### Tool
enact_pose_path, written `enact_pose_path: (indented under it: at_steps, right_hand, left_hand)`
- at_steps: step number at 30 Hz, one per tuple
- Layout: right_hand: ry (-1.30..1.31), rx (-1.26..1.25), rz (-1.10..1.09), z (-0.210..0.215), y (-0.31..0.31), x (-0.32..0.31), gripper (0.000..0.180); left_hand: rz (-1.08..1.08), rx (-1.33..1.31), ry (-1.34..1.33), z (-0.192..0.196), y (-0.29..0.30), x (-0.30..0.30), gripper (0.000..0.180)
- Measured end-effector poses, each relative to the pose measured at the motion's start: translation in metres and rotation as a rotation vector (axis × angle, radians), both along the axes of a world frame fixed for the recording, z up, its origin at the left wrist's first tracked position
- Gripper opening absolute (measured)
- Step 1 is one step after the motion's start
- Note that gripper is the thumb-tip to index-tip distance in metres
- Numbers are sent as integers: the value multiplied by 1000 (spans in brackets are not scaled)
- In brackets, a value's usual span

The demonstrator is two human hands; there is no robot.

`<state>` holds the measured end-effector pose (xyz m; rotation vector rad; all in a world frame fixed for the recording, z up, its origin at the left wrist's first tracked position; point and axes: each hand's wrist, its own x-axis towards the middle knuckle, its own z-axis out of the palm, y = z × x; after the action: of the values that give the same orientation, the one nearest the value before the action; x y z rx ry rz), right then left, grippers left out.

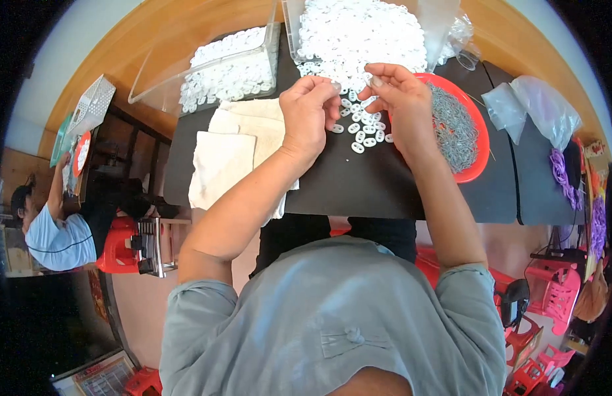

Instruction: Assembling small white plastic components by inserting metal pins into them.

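Over the dark table, my left hand (308, 112) is closed, its thumb pressed to the curled fingers; what it pinches is too small to make out. Facing it, my right hand (410, 109) has thumb and forefinger drawn together, and anything between them is not visible. Below and between the hands lie several loose white oval plastic pieces with two holes (360, 139). They spread from a large heap of the same pieces (358, 33) at the far side. Right beside my right wrist stands a red basin (483, 142) holding many thin grey metal nails or pins (454, 129).
A clear plastic box (274, 59) with more white pieces stands far left. Folded cream cloths (220, 162) lie near my left forearm. Clear plastic bags (543, 109) and purple cord (563, 175) are at the right. Another person (58, 234) works at the far left, by red stools.
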<state>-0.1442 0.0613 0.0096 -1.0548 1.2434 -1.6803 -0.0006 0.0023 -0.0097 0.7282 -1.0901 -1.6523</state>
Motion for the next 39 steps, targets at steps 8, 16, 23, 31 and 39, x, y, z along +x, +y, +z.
enact_pose_path:
  at_steps: [8,16,23,31,39]
  right_hand:
    - [-34,-24,27,-9,-5,5,21]
    - [-38,-54,14,-10,-4,9,21]
    - [-8,-55,-7,-10,-5,10,21]
    - [-4,-26,-40,-6,-2,15,21]
    - [-16,-39,-12,-6,-2,13,21]
  left_hand:
    - [9,-39,-16,-3,8,0,9]
    - [-14,-46,-56,-3,10,0,8]
    - [-19,-41,-69,-3,7,-1,10]
    - [0,-73,-109,-2,9,0,12]
    - [-16,-117,-140,-1,7,0,12]
